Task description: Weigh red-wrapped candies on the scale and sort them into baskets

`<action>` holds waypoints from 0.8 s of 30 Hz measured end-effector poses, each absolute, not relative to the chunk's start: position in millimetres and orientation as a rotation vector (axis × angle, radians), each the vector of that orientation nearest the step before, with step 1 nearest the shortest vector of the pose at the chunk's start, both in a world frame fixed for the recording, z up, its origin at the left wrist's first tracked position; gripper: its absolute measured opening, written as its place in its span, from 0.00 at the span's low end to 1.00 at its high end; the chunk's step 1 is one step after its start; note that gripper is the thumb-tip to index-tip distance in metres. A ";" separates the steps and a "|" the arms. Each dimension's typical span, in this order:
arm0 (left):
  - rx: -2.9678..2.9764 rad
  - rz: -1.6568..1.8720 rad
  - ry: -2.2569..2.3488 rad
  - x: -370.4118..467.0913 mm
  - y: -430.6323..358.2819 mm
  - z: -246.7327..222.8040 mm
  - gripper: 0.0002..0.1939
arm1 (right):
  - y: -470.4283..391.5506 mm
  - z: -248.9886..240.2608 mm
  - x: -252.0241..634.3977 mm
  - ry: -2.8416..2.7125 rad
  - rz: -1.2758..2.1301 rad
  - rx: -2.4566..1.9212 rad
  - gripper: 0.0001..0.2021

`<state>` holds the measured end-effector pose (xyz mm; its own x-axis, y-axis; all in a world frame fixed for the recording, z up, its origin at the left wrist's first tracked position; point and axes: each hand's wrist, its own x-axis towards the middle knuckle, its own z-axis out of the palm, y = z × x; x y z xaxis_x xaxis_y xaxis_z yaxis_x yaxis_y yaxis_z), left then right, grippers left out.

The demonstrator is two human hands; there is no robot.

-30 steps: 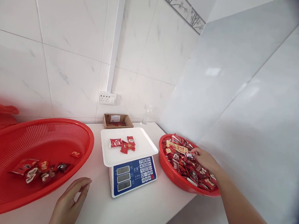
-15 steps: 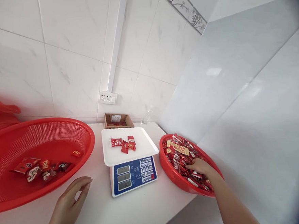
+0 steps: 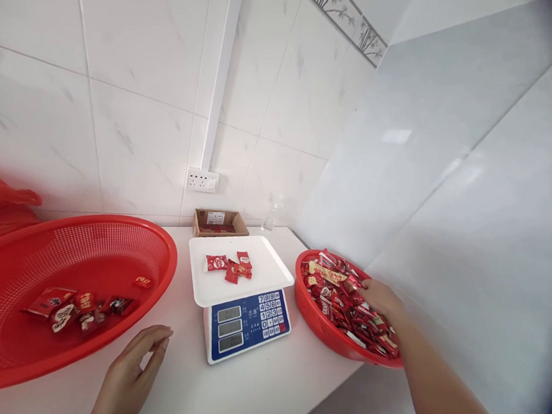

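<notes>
My right hand [image 3: 383,298] is at the right side of the small red basket [image 3: 307,309], its fingers pinched on a red snack packet [image 3: 354,283] among many others. A long yellow packet [image 3: 327,273] lies on top of that pile. My left hand [image 3: 133,364] hovers over the front of the table, thumb and fingertips brought together with nothing visible in them. Between the hands stands a digital scale [image 3: 249,325]. On its white tray [image 3: 272,265] lie several small red packets [image 3: 232,268].
A large red basket [image 3: 128,227] on the left holds several wrapped packets [image 3: 65,315]. Behind the scale sits an open cardboard box [image 3: 221,223], with a clear plastic object [image 3: 270,217] beside it. Red plastic bags [image 3: 4,207] lie at far left. Tiled walls enclose the table.
My right hand has moved up and right across the packet pile. The yellow packet has shifted and tilted. My left hand and the packets on the scale stay as they were.
</notes>
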<state>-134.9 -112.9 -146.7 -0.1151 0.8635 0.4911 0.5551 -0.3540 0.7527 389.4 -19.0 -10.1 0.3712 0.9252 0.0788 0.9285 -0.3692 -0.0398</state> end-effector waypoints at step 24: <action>1.813 1.415 1.497 -125.7 -121.7 -130.8 0.11 | 18.8 25.5 244.4 -1.817 0.163 -1.888 0.13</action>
